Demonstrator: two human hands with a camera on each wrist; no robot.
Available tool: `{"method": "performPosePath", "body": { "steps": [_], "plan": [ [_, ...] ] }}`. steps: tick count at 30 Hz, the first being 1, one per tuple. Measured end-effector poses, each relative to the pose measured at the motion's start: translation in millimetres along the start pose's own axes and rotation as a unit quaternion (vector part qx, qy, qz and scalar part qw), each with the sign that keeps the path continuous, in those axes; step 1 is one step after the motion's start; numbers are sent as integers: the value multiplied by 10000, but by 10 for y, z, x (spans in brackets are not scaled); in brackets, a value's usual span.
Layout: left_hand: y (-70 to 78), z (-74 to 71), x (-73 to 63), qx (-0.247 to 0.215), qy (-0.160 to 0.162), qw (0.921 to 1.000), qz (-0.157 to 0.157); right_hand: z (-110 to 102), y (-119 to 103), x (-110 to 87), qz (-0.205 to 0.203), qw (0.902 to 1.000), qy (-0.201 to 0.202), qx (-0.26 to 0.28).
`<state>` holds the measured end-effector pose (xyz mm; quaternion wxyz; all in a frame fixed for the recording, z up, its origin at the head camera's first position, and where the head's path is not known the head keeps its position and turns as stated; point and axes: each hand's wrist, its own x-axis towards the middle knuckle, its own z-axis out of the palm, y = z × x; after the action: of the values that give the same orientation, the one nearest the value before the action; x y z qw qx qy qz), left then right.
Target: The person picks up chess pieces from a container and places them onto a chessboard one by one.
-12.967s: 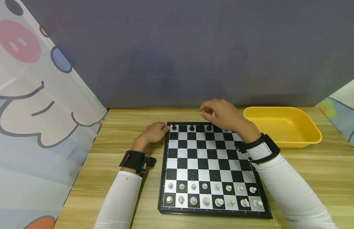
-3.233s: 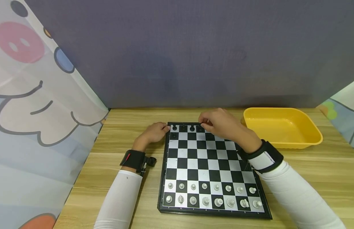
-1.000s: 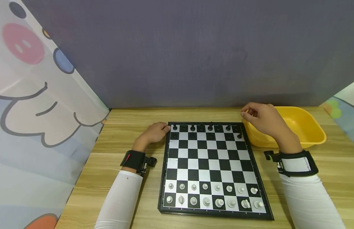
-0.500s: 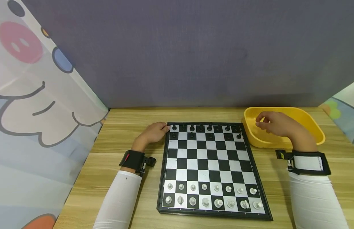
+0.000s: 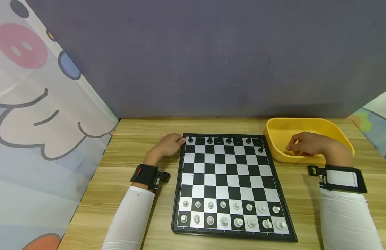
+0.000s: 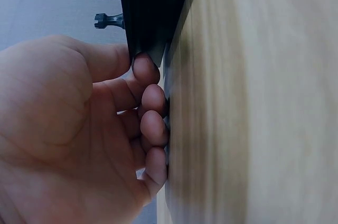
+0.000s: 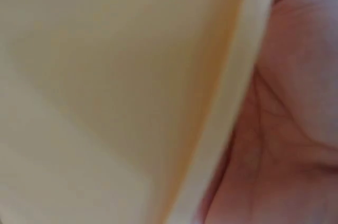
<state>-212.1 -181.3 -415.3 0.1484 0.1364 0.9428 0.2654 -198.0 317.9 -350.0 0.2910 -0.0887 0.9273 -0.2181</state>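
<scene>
At the far left corner of the chessboard [image 5: 221, 181], my left hand [image 5: 168, 144] holds the frame. In the left wrist view, the thumb lies on the board's upper edge and the index fingertip presses against its side [image 6: 150, 20], with the other fingers curled onto the wood. My right hand [image 5: 309, 143] reaches down inside the yellow tray [image 5: 336, 133] with bent fingers. The tray wall [image 7: 232, 76] hides its fingertips in the right wrist view, so I cannot see what they touch. A black pawn [image 5: 260, 149] stands near the board's far right corner.
White chess pieces [image 5: 224, 221] fill the two near rows. Black pieces [image 5: 209, 140] stand along the far row, hard to make out on dark squares. A black rook [image 6: 109, 20] shows by the left hand. A grey panel [image 5: 193, 62] rises behind the wooden table [image 5: 143, 128].
My right hand has left the board's far row, passed over the tray's left rim and lowered into the tray. The left hand has stayed at the board's corner.
</scene>
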Motion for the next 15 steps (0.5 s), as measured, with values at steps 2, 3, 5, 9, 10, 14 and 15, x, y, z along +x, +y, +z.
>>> {"method": "performPosePath", "body": {
  "steps": [2,3,5,9,10,14,15],
  "plan": [
    [-1,-3,-1,4,-4,10000,7,9,13,15,-31,10000,-38,31],
    [-1,-3,-1,22,-8,10000,20,11,18,22,-24,10000,-43,38],
    [1,-5,-3,38,-17,10000,26,11,26,27,7,10000,2,-2],
    [13,-10,-9,57,-22,10000,30,-8,72,9,135,9998,107,-32],
    [17,-12,-11,47,-18,10000,21,-15,90,0,170,9998,126,-49],
    [25,-18,-16,55,-3,10000,7,-30,164,-22,244,9994,136,-208],
    [27,-18,-18,62,-4,10000,5,-28,176,-22,240,9993,128,-248]
  ]
}}
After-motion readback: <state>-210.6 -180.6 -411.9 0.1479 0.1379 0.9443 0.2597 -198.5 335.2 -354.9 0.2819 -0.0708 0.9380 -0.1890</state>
